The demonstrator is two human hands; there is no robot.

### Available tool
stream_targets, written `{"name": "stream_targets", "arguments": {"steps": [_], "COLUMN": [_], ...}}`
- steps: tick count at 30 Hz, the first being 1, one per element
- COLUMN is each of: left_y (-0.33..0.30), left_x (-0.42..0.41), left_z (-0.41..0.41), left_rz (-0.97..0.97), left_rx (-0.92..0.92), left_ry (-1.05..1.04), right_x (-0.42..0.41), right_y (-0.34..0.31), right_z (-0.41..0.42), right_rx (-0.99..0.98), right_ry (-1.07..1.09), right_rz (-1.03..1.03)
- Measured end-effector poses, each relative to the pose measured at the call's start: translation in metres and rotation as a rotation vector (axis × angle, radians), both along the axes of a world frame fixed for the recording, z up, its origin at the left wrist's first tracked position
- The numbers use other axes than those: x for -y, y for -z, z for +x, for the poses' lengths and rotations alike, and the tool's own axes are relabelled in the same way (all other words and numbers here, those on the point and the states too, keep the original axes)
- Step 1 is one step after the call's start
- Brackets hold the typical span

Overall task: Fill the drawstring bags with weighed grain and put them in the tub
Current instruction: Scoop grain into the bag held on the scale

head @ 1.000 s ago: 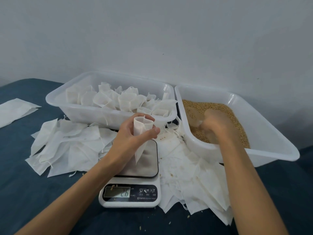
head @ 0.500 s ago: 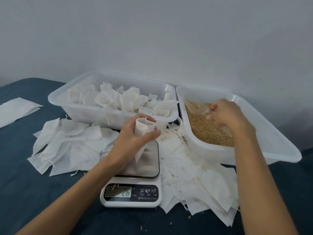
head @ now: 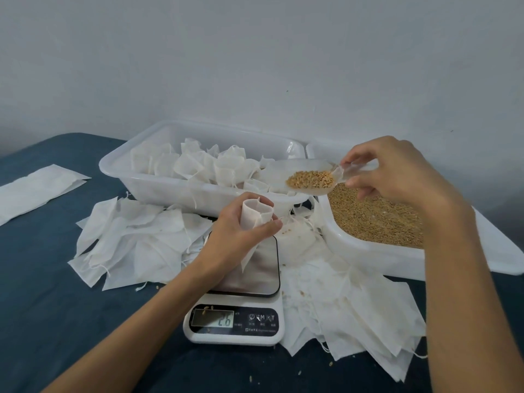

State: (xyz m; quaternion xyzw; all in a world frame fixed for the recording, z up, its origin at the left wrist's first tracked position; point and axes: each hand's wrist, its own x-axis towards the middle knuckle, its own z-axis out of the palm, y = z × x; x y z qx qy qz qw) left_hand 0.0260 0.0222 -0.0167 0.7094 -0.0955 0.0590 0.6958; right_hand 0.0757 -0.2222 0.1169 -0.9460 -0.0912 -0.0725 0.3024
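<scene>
Just above the centre of the frame, our left hand [head: 241, 231] curls round an empty drawstring bag [head: 253, 222], thumb on the near side and fingers wrapped behind, so the bag's mouth stands open and upward while its lower corner hangs down over the steel plate of the scale [head: 249, 282]. The scale's display reads 2.6. Toward the right of the frame, our right hand [head: 397, 171] pinches the handle of a clear plastic scoop [head: 300, 177] between thumb and fingertips, the other fingers loosely bent; the scoop sits roughly level, above and to the right of the bag's mouth, not touching it, with a small heap of grain [head: 310, 178] in its bowl. Under that hand, at right, the grain tub [head: 368, 251] holds a deep bed of the same grain. At upper centre the other tub [head: 158, 188] is packed with filled bags [head: 226, 168]. Flat empty bags [head: 136, 245] lie scattered on the dark blue cloth [head: 51, 307] on both sides of the scale, and a few loose grains lie near the scale's front edge.
</scene>
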Motion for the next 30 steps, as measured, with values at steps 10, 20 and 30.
{"name": "stream_targets", "arguments": {"steps": [10, 20, 30], "left_y": [0.001, 0.0, -0.002], "left_x": [-0.001, 0.0, -0.001], "left_z": [0.001, 0.0, -0.001], "left_rz": [0.017, -0.001, -0.021], "left_rx": [-0.022, -0.054, -0.06], "left_ry": [0.002, -0.018, 0.017], "right_x": [-0.012, -0.014, -0.021], "right_y": [-0.002, -0.004, -0.004], "right_z": [-0.006, -0.009, -0.013], "right_rx": [0.046, 0.02, 0.093], "right_ry": [-0.091, -0.101, -0.067], "right_rz": [0.011, 0.022, -0.045]}}
